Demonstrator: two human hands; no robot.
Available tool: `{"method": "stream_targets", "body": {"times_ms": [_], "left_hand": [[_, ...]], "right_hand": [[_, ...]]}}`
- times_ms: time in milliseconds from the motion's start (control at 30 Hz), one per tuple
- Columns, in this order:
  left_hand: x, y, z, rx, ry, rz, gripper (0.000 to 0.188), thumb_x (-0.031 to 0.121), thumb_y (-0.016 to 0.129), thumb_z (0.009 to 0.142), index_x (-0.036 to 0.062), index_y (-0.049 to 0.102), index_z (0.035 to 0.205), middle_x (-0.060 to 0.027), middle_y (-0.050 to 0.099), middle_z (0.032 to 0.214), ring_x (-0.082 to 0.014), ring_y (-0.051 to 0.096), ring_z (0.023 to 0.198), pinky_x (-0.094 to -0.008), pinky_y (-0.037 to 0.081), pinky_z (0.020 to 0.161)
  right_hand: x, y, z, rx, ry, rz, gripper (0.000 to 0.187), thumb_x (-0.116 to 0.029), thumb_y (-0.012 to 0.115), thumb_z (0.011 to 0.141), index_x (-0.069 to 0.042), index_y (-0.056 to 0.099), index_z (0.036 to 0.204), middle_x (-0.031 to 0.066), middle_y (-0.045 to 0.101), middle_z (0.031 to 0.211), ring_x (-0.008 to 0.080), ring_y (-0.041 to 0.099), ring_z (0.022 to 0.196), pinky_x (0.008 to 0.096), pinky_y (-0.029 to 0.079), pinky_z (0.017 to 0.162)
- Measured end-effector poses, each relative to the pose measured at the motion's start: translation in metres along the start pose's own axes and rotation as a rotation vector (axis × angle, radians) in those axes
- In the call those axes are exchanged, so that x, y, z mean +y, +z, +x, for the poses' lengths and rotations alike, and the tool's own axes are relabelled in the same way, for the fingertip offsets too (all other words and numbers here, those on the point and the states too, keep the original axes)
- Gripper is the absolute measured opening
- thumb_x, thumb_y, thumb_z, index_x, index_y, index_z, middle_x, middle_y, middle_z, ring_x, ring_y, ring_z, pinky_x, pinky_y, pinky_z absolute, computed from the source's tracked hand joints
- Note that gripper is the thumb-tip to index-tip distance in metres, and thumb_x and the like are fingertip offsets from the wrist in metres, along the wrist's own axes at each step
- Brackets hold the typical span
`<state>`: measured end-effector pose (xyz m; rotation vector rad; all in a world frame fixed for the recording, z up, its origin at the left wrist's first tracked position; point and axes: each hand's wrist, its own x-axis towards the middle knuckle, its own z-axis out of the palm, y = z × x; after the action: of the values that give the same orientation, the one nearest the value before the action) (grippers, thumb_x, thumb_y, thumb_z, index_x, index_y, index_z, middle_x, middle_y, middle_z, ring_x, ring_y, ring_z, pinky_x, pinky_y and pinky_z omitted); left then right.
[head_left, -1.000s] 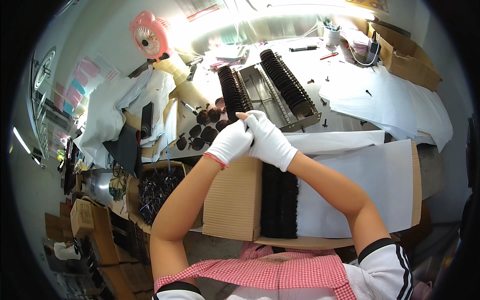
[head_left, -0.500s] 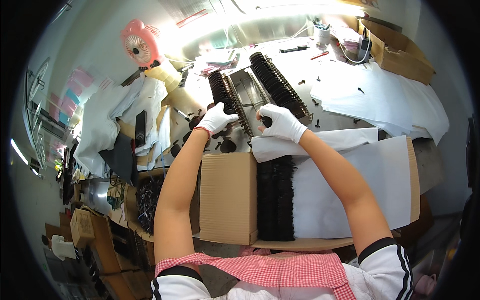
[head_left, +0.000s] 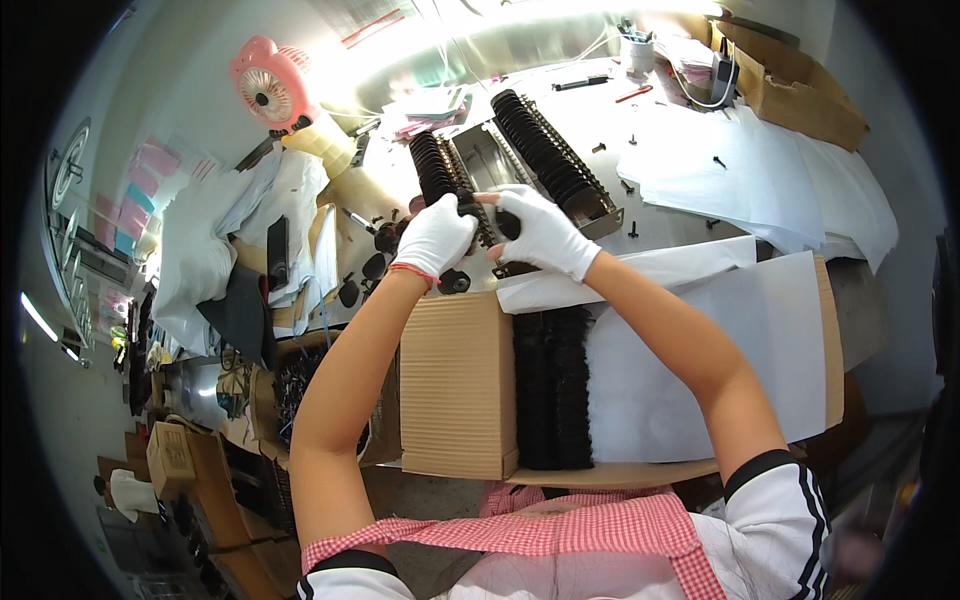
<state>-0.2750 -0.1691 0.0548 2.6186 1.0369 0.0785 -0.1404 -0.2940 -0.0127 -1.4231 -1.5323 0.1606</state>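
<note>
A metal rack (head_left: 487, 160) carries a left row of thin black discs (head_left: 428, 165) and a longer right row (head_left: 540, 140). My left hand (head_left: 436, 238), in a white glove with bare fingertips, is closed at the near end of the left row. Its fingertips press on a small dark part that I cannot make out. Beside it, my right hand (head_left: 550, 232), gloved alike, curls around a black round piece (head_left: 508, 225); its forefinger reaches to the left hand's fingertips. Loose black round pieces (head_left: 455, 281) lie just below and left of my left hand.
In front stands an open cardboard box (head_left: 455, 385) with black discs packed in rows (head_left: 552, 390) and white paper (head_left: 700, 350). Small dark screws (head_left: 633, 229) and paper sheets (head_left: 770, 180) lie to the right. A pink fan (head_left: 268, 88) and a phone (head_left: 278, 250) are left.
My right hand has moved left and slightly up, bringing its black round piece beside my left hand. My left hand has turned, its fingers now meeting the right forefinger at the left row.
</note>
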Motion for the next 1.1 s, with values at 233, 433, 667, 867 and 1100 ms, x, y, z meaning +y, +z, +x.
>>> {"method": "stream_targets", "body": {"times_ms": [233,433,667,867,1100], "left_hand": [[-0.011,-0.006,-0.011,-0.464,0.102,-0.841,0.034,0.033,0.05,0.1,0.0028,0.061,0.111,-0.007,0.064,0.091,-0.0152,0.062,0.082,-0.0293,0.052,0.074],[-0.063,-0.001,0.069,0.224,0.134,-0.047,0.065,0.035,0.073,0.078,-0.0056,0.053,0.124,-0.0242,0.065,0.111,-0.0363,0.064,0.107,-0.039,0.049,0.097],[-0.081,0.02,0.115,-0.106,0.046,-0.106,0.059,0.036,0.074,0.078,-0.0107,0.057,0.109,-0.018,0.067,0.083,-0.0283,0.07,0.078,-0.0358,0.056,0.071],[-0.044,0.025,0.106,-0.135,-0.154,-0.29,0.03,0.016,0.065,0.082,-0.0067,0.056,0.099,-0.017,0.066,0.075,-0.0255,0.067,0.057,-0.0373,0.053,0.051],[0.003,0.001,0.053,0.123,0.01,0.424,0.028,0.021,0.052,0.089,0.0017,0.062,0.106,-0.0264,0.071,0.094,-0.038,0.071,0.092,-0.0467,0.055,0.081]], "right_hand": [[-0.019,0.0,0.006,0.065,0.004,-0.058,0.062,-0.019,0.079,0.073,-0.012,0.053,0.129,0.019,0.053,0.12,0.0363,0.056,0.114,0.0386,0.052,0.096],[0.011,-0.012,-0.001,-0.044,0.083,-0.087,0.047,-0.012,0.077,0.071,-0.012,0.062,0.116,0.0118,0.056,0.112,0.0281,0.055,0.112,0.0369,0.047,0.1],[0.03,-0.008,-0.001,-0.2,0.071,-0.098,0.035,-0.024,0.078,0.075,-0.009,0.062,0.102,0.0092,0.066,0.099,0.0287,0.064,0.096,0.0355,0.052,0.088],[0.037,-0.005,-0.002,-0.159,0.057,-0.055,0.038,-0.022,0.08,0.074,-0.009,0.064,0.106,0.0091,0.067,0.1,0.0272,0.065,0.096,0.0348,0.052,0.089],[0.017,0.008,0.014,0.15,0.202,0.04,0.06,-0.023,0.086,0.067,-0.01,0.062,0.12,0.0126,0.062,0.118,0.0302,0.058,0.116,0.038,0.047,0.102]]}}
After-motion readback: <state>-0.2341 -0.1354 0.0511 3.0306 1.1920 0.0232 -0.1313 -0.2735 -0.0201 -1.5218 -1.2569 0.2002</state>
